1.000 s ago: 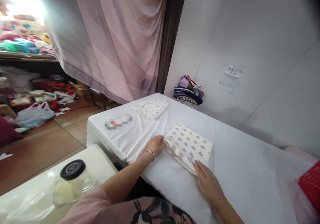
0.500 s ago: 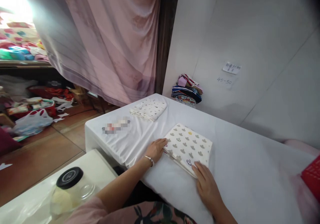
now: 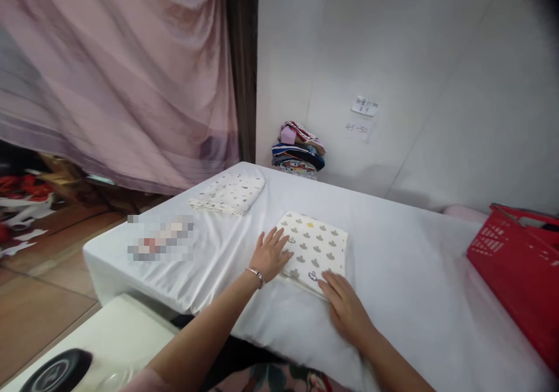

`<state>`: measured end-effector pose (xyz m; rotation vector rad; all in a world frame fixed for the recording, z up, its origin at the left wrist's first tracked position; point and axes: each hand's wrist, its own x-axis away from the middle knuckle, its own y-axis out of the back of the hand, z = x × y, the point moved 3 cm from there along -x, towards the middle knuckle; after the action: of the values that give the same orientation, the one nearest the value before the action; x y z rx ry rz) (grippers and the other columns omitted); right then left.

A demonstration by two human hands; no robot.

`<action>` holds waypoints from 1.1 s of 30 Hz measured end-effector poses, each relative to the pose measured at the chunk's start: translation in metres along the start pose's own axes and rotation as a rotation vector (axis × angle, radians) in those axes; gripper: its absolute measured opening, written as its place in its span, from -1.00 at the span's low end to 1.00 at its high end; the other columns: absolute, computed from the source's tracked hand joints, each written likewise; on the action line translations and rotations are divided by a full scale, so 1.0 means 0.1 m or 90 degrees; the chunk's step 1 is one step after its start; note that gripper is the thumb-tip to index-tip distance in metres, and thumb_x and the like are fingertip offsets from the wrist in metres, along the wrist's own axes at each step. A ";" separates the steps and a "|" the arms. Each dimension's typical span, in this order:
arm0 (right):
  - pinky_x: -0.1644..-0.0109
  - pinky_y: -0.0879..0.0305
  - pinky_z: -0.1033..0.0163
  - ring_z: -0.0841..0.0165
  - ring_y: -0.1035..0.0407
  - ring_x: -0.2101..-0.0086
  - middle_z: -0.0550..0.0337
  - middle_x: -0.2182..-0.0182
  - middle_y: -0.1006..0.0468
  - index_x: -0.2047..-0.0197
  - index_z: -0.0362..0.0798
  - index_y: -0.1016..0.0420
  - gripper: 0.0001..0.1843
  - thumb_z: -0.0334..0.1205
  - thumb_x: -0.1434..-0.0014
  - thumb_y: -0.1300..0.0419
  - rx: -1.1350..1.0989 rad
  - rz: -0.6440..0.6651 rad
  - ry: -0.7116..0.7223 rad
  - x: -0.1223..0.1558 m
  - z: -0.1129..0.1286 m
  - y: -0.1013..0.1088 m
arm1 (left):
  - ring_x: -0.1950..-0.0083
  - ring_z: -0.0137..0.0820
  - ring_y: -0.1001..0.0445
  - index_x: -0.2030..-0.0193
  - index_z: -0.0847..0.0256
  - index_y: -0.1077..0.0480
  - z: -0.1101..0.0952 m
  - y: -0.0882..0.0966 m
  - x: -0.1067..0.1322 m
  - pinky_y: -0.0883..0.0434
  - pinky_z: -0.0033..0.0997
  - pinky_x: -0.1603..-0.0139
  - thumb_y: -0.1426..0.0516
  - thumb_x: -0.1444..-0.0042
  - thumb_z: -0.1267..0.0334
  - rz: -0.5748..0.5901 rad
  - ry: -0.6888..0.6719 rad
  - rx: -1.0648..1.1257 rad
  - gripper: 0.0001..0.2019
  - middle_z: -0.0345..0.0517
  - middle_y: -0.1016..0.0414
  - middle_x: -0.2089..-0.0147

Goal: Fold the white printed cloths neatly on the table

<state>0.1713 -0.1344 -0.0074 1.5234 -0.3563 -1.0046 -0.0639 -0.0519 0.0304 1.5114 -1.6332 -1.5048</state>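
A folded white cloth printed with grey mushroom-like shapes lies flat on the white-covered table before me. My left hand, a bracelet at its wrist, is at the cloth's left edge with fingers spread. Whether its fingertips press on the fabric or hover just above, I cannot tell. On the near right corner of the cloth rest the outstretched fingers of my right hand. Neither hand grips anything. Farther back on the left lies another folded white cloth with small dark prints.
A red plastic basket stands at the table's right. Folded clothes are stacked beyond the far edge, by the wall. A blurred-out item lies at the left. At lower left, a black-lidded jar stands on a pale surface.
The view has swung right, bringing more of the red basket into sight. My left hand's fingers have lifted and spread at the cloth's edge. My right hand stays at the near corner.
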 end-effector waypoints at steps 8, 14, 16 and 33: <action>-0.24 0.05 -0.07 0.19 0.11 -0.23 0.02 -0.25 -0.04 -0.25 -0.04 -0.06 -0.45 -0.13 -0.21 0.02 -0.106 0.029 -0.095 -0.66 0.22 0.60 | -0.33 -0.19 0.06 -0.23 0.13 -0.14 0.02 -0.33 0.00 0.08 0.05 -0.27 0.10 -0.19 0.02 0.088 -0.016 -0.111 -0.50 -0.09 -0.04 -0.31; -0.27 0.26 -0.04 0.22 0.34 -0.27 -0.02 -0.29 0.12 -0.26 -0.15 0.01 -0.41 -0.06 -0.23 0.08 -0.030 -0.101 -0.140 -1.46 0.07 0.63 | -0.33 -0.20 0.06 -0.24 0.11 -0.11 0.02 -0.31 0.00 0.08 0.04 -0.27 0.13 -0.20 0.01 0.075 -0.022 -0.126 -0.50 -0.11 -0.03 -0.32; -0.27 0.34 -0.03 0.19 0.36 -0.27 -0.07 -0.29 0.14 -0.27 -0.22 0.02 -0.36 -0.02 -0.22 0.08 0.009 -0.045 -0.230 -1.52 -0.19 0.41 | -0.33 -0.21 0.06 -0.24 0.11 -0.11 0.02 -0.31 0.01 0.08 0.03 -0.27 0.13 -0.20 0.00 0.089 -0.018 -0.115 -0.49 -0.12 -0.04 -0.31; -0.24 0.43 0.00 0.15 0.24 -0.24 -0.06 -0.27 0.03 -0.27 -0.21 0.00 -0.27 0.14 -0.21 0.23 0.060 0.137 -0.429 -1.22 -0.93 -0.38 | -0.37 -0.23 0.26 -0.27 0.12 -0.03 -0.06 -0.35 -1.17 0.22 0.01 -0.29 0.19 -0.16 -0.10 0.203 0.019 -0.057 -0.41 -0.10 0.17 -0.38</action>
<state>0.1587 0.0234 -0.0041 1.1570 -1.0298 -1.3206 -0.0097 0.0578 0.0396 1.1551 -1.6725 -1.3531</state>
